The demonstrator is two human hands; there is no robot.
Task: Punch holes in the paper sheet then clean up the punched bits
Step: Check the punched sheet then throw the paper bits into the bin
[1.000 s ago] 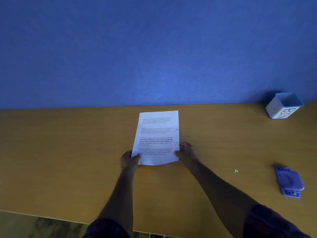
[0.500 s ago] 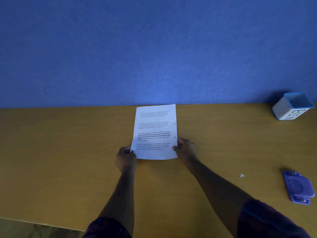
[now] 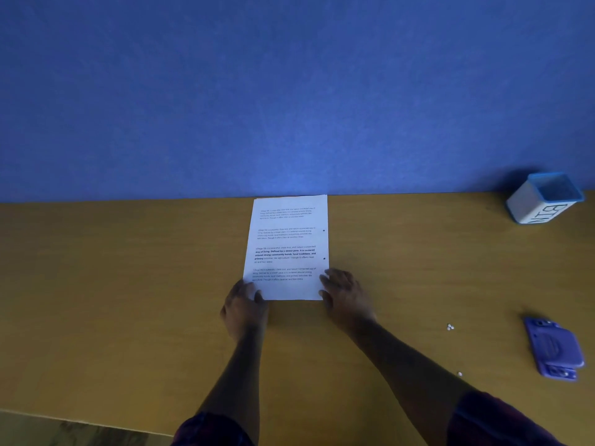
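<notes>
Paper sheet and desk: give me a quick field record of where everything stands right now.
paper sheet: flat on desk, far edge at the blue wall, two holes along its right edge
left hand: on the sheet's near left corner
right hand: on the sheet's near right corner
punched bits: loose on desk, right of the hands
hole punch: near right, untouched
bin: far right, tilted
desk: wooden

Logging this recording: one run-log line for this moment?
paper sheet: punched, flat | left hand, right hand: at near corners | punched bits: on desk | hole punch: idle
</notes>
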